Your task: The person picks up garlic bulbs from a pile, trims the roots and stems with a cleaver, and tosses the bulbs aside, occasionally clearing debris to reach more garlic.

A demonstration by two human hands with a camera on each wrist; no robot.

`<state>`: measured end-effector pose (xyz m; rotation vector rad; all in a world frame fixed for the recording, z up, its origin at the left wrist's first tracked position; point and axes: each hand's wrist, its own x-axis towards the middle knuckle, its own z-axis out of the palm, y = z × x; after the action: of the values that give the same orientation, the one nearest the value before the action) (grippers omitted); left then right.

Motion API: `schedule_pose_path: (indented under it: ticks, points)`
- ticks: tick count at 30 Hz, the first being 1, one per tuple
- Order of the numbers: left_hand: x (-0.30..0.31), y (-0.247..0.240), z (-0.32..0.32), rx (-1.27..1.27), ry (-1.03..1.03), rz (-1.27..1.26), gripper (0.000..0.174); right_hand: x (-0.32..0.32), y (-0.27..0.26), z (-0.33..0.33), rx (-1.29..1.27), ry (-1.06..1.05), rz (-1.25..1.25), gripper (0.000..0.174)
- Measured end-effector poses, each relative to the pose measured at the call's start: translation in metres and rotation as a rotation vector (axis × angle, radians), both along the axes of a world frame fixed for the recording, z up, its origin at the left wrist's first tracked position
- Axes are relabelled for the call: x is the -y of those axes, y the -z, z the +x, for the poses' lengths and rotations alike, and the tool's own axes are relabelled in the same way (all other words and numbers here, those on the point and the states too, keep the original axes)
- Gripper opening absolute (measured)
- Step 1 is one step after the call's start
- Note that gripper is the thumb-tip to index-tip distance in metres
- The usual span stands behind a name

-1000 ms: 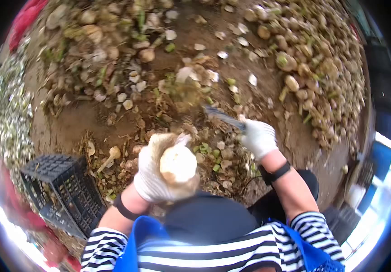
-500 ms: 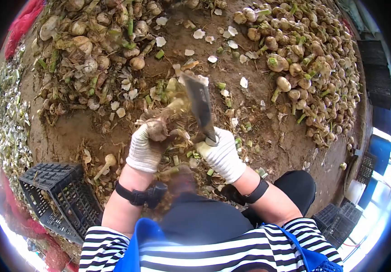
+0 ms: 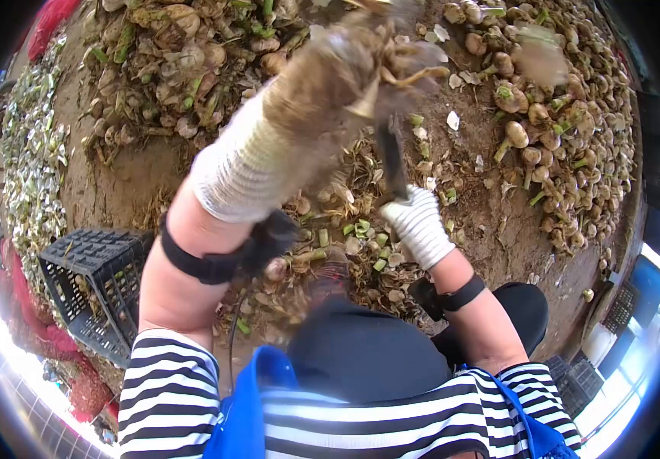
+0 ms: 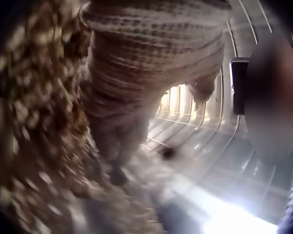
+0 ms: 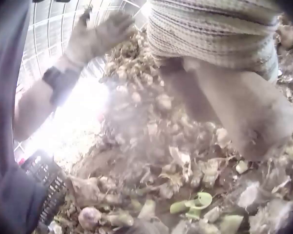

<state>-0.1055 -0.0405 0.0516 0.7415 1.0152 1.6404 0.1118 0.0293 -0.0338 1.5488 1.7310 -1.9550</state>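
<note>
My left hand reaches far forward in a knitted glove, white at the cuff and soiled brown over the fingers, which are blurred in the head view. In the right wrist view this left hand is raised with its fingers stretched out, holding nothing. A pale, blurred round shape like a garlic bulb shows over the right-hand garlic pile. Lower and nearer my body, my right hand, gloved in white, grips a knife by its handle. Its dark blade points away from me, partly overlapped by blur near the left fingers.
Another heap of garlic with stems lies at the far left. Cut green stem pieces and dry skins litter the soil before my knees. A black plastic crate stands at the left, near red netting.
My left hand first held a garlic bulb near my lap, then by the knife; now it is flung forward and right without it. The right hand moved in toward the left hand, then back right, keeping the knife.
</note>
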Motion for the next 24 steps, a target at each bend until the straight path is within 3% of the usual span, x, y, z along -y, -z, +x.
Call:
schedule_pose_path:
  ticks: [2,3,4,5,6,7,8,10,13,15,17,19,20,21,23,24]
  points:
    - [0.021,-0.001,-0.008,-0.285,-0.102,-0.137,0.053,-0.014,-0.003,0.012,-0.073,0.048,0.071,0.009]
    - [0.041,0.015,-0.024,-1.073,-0.068,-0.174,0.050,-0.018,0.000,0.022,-0.093,0.097,0.059,0.008]
    - [0.066,0.033,-0.029,-1.521,0.124,-0.408,0.051,-0.022,-0.001,0.027,-0.029,0.134,0.003,0.007]
    - [0.089,0.050,-0.024,-1.804,0.332,-0.436,0.053,-0.022,0.018,0.037,-0.026,0.133,0.097,0.006]
    - [0.122,0.083,-0.024,-1.828,0.481,-0.428,0.055,-0.020,0.019,0.038,0.021,0.171,0.031,0.006]
    - [0.145,0.102,-0.027,-1.933,0.803,-0.448,0.054,-0.018,0.018,0.037,0.060,0.204,-0.028,0.006]
    - [0.162,0.126,-0.026,-1.899,0.812,-0.447,0.057,-0.013,0.020,0.035,0.029,0.247,-0.072,0.007]
    - [0.161,0.134,-0.033,-1.887,0.804,-0.432,0.059,-0.011,0.020,0.023,0.034,0.112,-0.027,0.011]
    - [0.136,0.109,-0.032,-1.790,0.774,-0.405,0.067,-0.013,0.009,0.016,0.073,-0.096,0.095,0.012]
    - [0.128,0.095,-0.028,-1.177,0.205,-0.649,0.069,-0.014,-0.004,0.015,0.006,-0.177,0.167,0.012]
    - [0.115,0.087,-0.014,-1.039,0.037,-0.712,0.064,-0.013,-0.032,0.003,0.045,-0.372,0.442,0.012]
    - [0.098,0.086,0.013,-0.340,-0.135,-0.517,0.063,-0.010,-0.039,-0.001,0.024,-0.641,0.781,0.006]
    - [0.090,0.080,0.020,-0.319,-0.111,-0.557,0.065,-0.009,-0.041,-0.002,0.008,-0.705,0.833,0.007]
    - [0.087,0.078,0.028,-0.186,-0.133,-0.373,0.064,-0.007,-0.043,-0.003,-0.006,-0.770,0.881,0.008]
    - [0.082,0.079,0.035,0.011,-0.092,-0.492,0.068,-0.007,-0.058,-0.009,0.034,-0.888,0.872,0.017]
    - [0.076,0.072,0.041,-0.032,-0.085,-0.414,0.049,-0.006,-0.056,-0.008,-0.002,-0.872,0.914,0.016]
